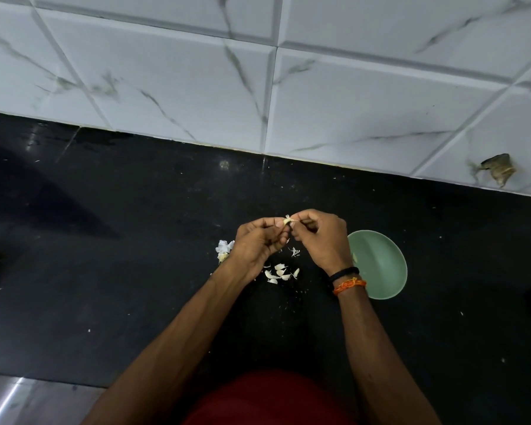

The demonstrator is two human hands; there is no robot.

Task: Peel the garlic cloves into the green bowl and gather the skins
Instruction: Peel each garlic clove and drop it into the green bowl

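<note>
My left hand pinches a small pale garlic clove above the black counter. My right hand meets it at the fingertips and pinches a thin strip of skin coming off the clove. Several white skin pieces lie on the counter below my hands, with a smaller scrap above them. The rest of the garlic bulb sits just left of my left hand, partly hidden by it. The green bowl stands to the right, partly covered by my right wrist.
The black counter is speckled with tiny skin crumbs. A white marbled tile wall rises behind it, with a chipped hole at the right. A metal edge shows at the lower left.
</note>
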